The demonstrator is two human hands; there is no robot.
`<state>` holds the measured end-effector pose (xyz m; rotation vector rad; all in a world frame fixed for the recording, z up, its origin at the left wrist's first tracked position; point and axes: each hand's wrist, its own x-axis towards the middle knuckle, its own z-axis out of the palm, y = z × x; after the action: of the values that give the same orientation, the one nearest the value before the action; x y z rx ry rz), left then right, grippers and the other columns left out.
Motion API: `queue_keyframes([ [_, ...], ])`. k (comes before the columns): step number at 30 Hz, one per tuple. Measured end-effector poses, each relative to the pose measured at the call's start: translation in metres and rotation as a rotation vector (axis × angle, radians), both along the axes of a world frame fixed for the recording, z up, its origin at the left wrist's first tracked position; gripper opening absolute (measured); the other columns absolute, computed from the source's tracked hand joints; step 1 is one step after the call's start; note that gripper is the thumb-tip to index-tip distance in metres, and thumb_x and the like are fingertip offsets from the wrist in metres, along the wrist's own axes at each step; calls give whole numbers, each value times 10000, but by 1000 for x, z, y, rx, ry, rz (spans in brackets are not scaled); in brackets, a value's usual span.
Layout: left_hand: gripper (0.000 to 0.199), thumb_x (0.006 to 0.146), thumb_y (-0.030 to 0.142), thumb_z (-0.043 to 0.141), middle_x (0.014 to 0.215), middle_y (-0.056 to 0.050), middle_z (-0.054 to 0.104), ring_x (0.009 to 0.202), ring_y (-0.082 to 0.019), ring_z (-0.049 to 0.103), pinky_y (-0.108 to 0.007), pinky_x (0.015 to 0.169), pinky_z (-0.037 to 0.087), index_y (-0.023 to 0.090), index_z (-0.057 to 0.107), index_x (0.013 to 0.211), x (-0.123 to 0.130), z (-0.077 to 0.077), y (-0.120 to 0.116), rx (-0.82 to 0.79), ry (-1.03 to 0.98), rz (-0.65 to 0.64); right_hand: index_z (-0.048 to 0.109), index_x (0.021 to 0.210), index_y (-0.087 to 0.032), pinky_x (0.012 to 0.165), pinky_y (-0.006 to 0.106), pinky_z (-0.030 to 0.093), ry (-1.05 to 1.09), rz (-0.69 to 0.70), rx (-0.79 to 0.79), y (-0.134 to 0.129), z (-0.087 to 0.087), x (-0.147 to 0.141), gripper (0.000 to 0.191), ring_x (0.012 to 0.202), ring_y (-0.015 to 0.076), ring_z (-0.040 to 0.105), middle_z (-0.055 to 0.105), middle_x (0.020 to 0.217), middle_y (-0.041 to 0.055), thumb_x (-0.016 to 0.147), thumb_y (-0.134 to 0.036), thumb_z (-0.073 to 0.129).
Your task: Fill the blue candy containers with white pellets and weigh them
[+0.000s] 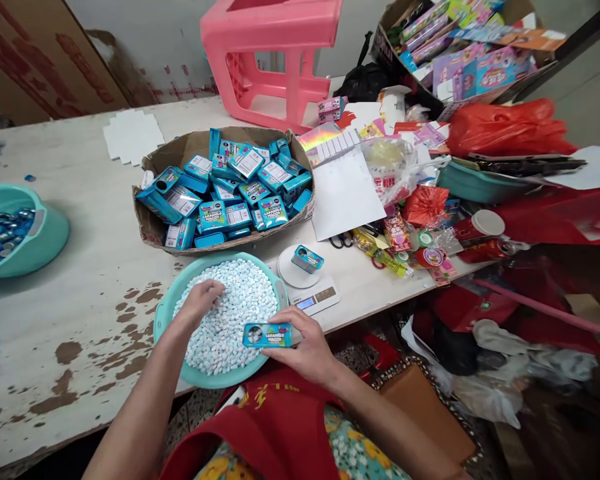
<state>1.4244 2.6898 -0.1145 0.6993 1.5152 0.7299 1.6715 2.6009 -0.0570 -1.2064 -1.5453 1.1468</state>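
My right hand (307, 343) grips a blue candy tin (268, 335) by its right end, above the edge of a turquoise basin (160, 320). The tin has a round window at its left end and colourful print. White candies (240, 300) fill the basin. Over their left side is my left hand (200, 303), fingers curled together at the surface of the candies; what lies inside them is hidden. A white scale (323, 300) with a lit display stands right of the basin and bears another blue tin (307, 259).
A cut-down carton (150, 230) heaped with blue tins sits behind the basin. On the left is a second turquoise tub (50, 240) with shiny blue pieces. A pink stool (300, 73), scissors (341, 240), bags and packaging crowd the back and right.
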Motion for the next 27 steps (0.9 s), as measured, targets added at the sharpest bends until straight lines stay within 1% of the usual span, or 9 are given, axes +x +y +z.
queue_keyframes([
  [3, 145, 656, 292, 690, 568, -22, 576, 474, -118, 480, -193, 416, 343, 162, 633, 626, 31, 13, 13, 154, 166, -378, 636, 980, -243, 776, 327, 522, -15, -99, -53, -5, 2, 25, 349, 888, 195, 626, 642, 949, 35, 669, -293, 789],
  [6, 54, 680, 229, 627, 664, -29, 622, 590, -160, 541, -238, 532, 408, 195, 659, 653, 81, 26, 39, 407, 311, -641, 631, 985, -245, 769, 335, 527, -20, -208, -79, -7, 0, 51, 332, 884, 202, 623, 635, 951, 38, 685, -266, 771],
  [8, 98, 675, 161, 590, 722, -30, 635, 658, -178, 567, -266, 610, 427, 208, 675, 693, 118, 28, 59, 521, 408, -754, 628, 990, -243, 782, 346, 525, -30, -273, -91, -6, -4, 69, 326, 898, 209, 619, 629, 960, 43, 693, -258, 763],
  [10, 168, 685, 114, 551, 782, -39, 634, 725, -189, 580, -289, 682, 434, 211, 680, 735, 150, 23, 77, 603, 508, -831, 626, 991, -239, 779, 347, 524, -37, -337, -104, -5, -9, 86, 318, 896, 212, 617, 622, 961, 48, 701, -253, 755],
  [14, 246, 725, 75, 470, 870, -69, 605, 838, -211, 564, -317, 748, 425, 200, 669, 802, 185, 6, 98, 713, 672, -978, 627, 980, -234, 770, 342, 518, -66, -450, -125, -5, -19, 116, 298, 876, 206, 612, 615, 952, 45, 709, -263, 749],
  [17, 305, 726, 58, 448, 922, -79, 586, 880, -224, 542, -323, 738, 414, 204, 652, 899, 192, -1, 103, 764, 732, -1049, 628, 970, -234, 766, 343, 514, -93, -518, -139, -6, -26, 135, 294, 860, 202, 607, 611, 939, 38, 707, -281, 750],
  [22, 270, 731, 89, 476, 922, -63, 567, 831, -205, 544, -303, 682, 408, 212, 631, 915, 197, 5, 106, 779, 688, -1053, 637, 981, -226, 763, 358, 513, -62, -604, -158, -4, -39, 156, 337, 859, 211, 613, 619, 952, 46, 683, -316, 766],
  [24, 247, 726, 92, 483, 892, -52, 574, 790, -186, 549, -292, 673, 408, 208, 633, 884, 197, 9, 106, 781, 623, -1019, 638, 983, -219, 774, 367, 512, -46, -636, -167, -2, -41, 160, 355, 862, 213, 615, 620, 970, 51, 673, -326, 773],
  [27, 188, 747, 128, 490, 845, -45, 609, 777, -178, 561, -287, 692, 412, 198, 638, 840, 187, 15, 104, 781, 580, -874, 636, 991, -205, 785, 373, 508, -40, -664, -195, 1, -38, 163, 383, 864, 214, 613, 622, 976, 55, 662, -338, 778],
])
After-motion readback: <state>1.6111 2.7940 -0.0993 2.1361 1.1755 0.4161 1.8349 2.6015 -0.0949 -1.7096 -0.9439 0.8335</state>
